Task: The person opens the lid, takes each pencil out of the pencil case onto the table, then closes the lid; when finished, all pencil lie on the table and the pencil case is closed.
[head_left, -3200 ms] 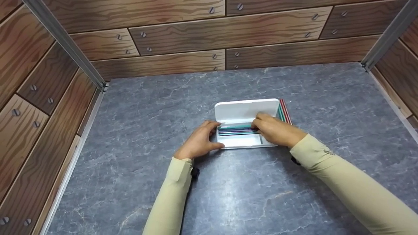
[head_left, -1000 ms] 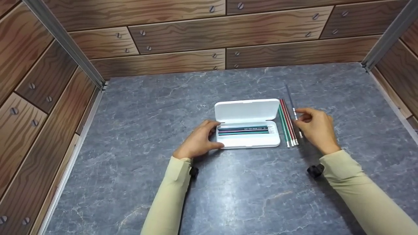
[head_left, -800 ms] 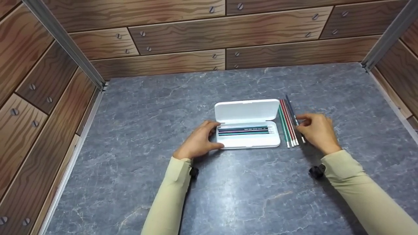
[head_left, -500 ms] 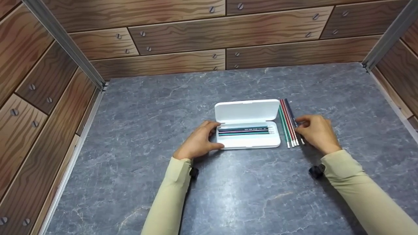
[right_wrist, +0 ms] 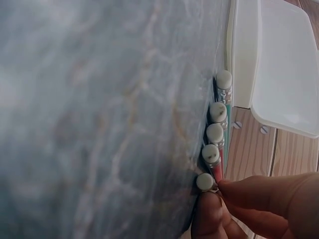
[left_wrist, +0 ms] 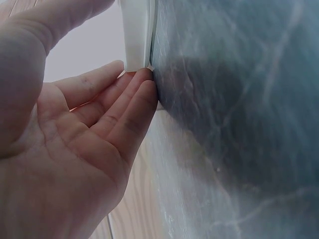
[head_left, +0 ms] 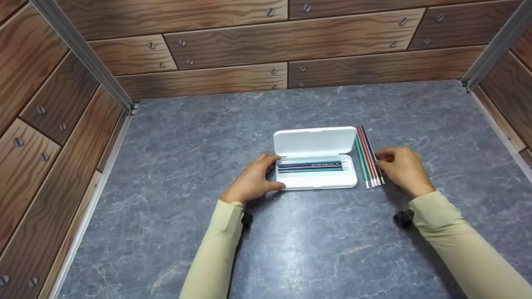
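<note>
A white pencil case [head_left: 314, 181] lies with its lid raised at the back. Several dark and teal pencils [head_left: 309, 167] are inside, their white erasers toward the right. My left hand [head_left: 252, 178] holds the case's left end, thumb at the front corner and fingers at the back; its fingertips [left_wrist: 144, 82] touch the case edge in the left wrist view. Right of the case, green pencils [head_left: 362, 166] and red pencils [head_left: 366, 153] lie side by side, erasers toward me. My right hand [head_left: 401, 170] pinches a dark pencil [head_left: 368, 140] at the row's right end; its eraser shows in the right wrist view.
The grey marbled tabletop [head_left: 199, 141] extends around the case. Wood-patterned walls [head_left: 232, 50] stand at the back and both sides, with metal posts [head_left: 83, 54] at the corners.
My right hand has gone from inside the case to the right, bringing a dark pencil out and down beside the red ones, then nudging it left. My left hand has stayed put.
</note>
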The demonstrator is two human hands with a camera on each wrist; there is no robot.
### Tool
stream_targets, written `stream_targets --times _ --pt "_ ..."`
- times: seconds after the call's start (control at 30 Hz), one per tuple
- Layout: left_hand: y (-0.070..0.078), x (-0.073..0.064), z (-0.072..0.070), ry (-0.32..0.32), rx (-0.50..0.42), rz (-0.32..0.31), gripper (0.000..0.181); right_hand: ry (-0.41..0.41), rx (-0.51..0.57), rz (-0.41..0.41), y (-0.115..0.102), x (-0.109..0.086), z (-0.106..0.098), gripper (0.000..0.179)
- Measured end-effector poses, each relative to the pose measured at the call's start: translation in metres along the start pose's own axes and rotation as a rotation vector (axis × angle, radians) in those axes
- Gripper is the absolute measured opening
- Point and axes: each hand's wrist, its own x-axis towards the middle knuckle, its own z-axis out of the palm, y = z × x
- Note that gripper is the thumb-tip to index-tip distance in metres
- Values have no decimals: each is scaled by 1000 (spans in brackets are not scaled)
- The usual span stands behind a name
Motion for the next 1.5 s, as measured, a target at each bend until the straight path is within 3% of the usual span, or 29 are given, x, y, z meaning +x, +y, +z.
stream_targets --times 0.27,0.4,0.5,0.6,0.8,0.9,1.0,1.3,1.5 --pt "0 0 1 1 -7 3 79 -12 -3 10 -2 1 -1 33" --pt "0 -1 1 -4 -2 1 80 27 4 -21 -8 1 -3 33" --pt "0 0 1 -5 -2 0 80 85 31 -116 -21 0 -1 28" --pt "0 0 0 0 -3 3 79 83 65 -244 -38 0 4 20" --pt "-1 0 0 17 -4 14 79 -107 91 -413 -64 4 18 18" --pt "0 0 0 21 -5 19 79 -175 63 -457 -70 10 26 18" --pt "0 0 1 19 -8 17 79 -187 8 -499 -72 13 35 18" --pt "0 1 0 14 1 3 79 -142 -163 -591 -85 12 46 19" --pt "1 1 1 12 1 3 79 -59 -275 -673 -87 8 52 16"
